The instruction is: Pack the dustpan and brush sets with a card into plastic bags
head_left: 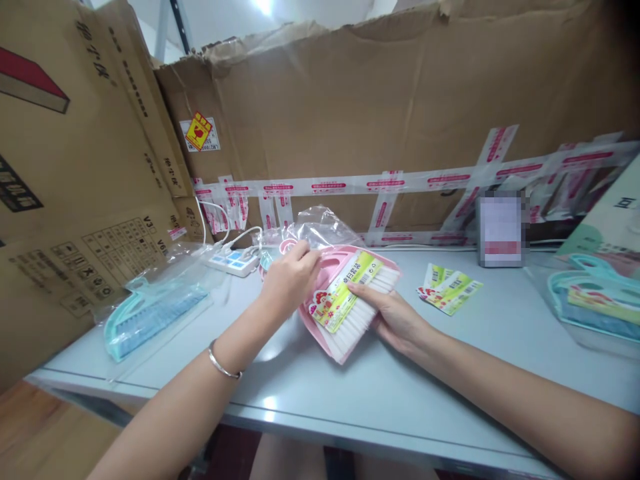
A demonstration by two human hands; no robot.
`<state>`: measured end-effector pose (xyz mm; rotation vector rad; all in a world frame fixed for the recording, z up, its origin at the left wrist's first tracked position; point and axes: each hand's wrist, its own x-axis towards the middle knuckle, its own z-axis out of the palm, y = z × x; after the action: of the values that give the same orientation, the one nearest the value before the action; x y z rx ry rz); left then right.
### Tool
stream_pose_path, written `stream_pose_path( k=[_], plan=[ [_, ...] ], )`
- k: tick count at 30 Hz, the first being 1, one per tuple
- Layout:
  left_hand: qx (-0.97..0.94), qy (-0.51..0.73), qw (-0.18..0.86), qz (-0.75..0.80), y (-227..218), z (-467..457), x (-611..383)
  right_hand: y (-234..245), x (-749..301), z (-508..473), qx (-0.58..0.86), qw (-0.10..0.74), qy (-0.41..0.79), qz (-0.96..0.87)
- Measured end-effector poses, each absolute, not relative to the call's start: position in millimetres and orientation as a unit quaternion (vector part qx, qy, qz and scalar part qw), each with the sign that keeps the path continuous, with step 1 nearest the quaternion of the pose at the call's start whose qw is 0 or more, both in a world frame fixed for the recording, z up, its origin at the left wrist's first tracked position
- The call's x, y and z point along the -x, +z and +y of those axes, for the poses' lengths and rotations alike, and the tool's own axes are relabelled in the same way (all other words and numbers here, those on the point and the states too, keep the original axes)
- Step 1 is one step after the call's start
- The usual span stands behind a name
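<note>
A pink dustpan with a white-bristled brush [350, 313] and a yellow-green label card lies tilted above the grey table [350, 393]. My right hand [395, 317] grips the set from its right side, thumb across the bristles. My left hand [290, 277] is closed around the pink handle end, next to a crumpled clear plastic bag [320, 227] behind the set.
A bagged blue brush set [150, 313] lies at the left. A white power strip [233, 260] sits near the cardboard wall. Loose label cards [447, 287] lie to the right. Another teal set in plastic [595, 300] is at the far right.
</note>
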<state>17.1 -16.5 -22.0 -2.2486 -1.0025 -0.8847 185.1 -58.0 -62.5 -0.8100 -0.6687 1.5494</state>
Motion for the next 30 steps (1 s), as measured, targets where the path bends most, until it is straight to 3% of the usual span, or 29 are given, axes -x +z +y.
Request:
stream_pose_path(
  k=[14,23,30],
  plan=[
    [0.856,-0.326,0.308,-0.257,-29,-26,-24,-54,-185,-54,0.329,0.637,0.669,-0.193],
    [0.821,-0.384,0.28,-0.317,-32,-22,-27,-53,-180,-60,0.357,0.589,0.696,-0.203],
    [0.854,-0.329,0.289,-0.283,-32,-29,-32,-57,-183,-59,0.348,0.584,0.702,-0.212]
  ],
)
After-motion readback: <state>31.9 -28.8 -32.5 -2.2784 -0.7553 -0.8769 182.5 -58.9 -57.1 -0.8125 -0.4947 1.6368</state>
